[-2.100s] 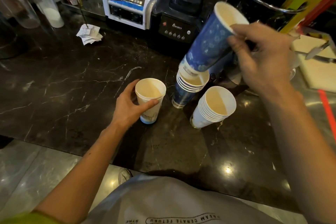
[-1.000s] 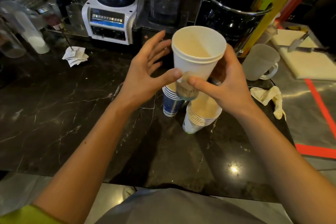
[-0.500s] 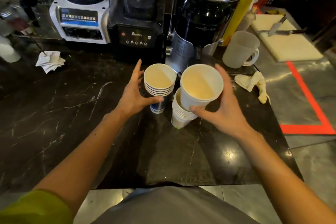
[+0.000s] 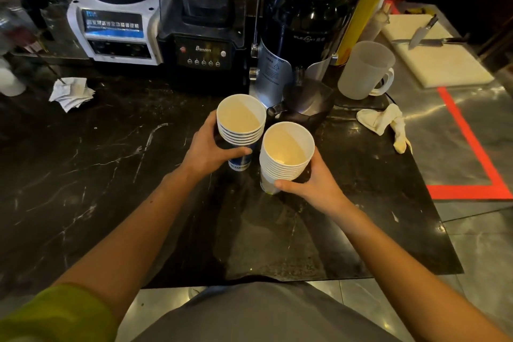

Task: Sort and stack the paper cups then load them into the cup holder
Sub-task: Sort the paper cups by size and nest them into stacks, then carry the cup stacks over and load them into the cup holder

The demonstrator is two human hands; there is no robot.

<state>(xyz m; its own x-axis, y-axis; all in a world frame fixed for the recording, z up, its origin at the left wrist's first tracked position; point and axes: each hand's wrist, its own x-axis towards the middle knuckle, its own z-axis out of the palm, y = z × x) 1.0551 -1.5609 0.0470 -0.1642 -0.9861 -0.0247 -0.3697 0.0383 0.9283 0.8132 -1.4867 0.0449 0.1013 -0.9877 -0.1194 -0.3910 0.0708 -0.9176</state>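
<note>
Two stacks of paper cups stand side by side on the dark marble counter (image 4: 111, 164). My left hand (image 4: 211, 150) grips the stack of blue cups (image 4: 241, 130) from its left, thumb across the front. My right hand (image 4: 313, 183) grips the stack of white cups (image 4: 286, 158) from the right, thumb near the base. Both stacks are upright with open mouths up. No cup holder can be made out.
Behind the cups stand a white blender (image 4: 116, 30), a black blender (image 4: 205, 36) and a black grinder (image 4: 305, 25). A frosted jug (image 4: 366, 69), a crumpled cloth (image 4: 383, 125), folded paper (image 4: 72, 93) and a cutting board with knife (image 4: 433, 50) lie around. The counter edge runs near my body.
The white cup that my right hand held has gone down onto the white stack. My right hand now grips that stack low down, and my left hand keeps its hold on the blue stack.
</note>
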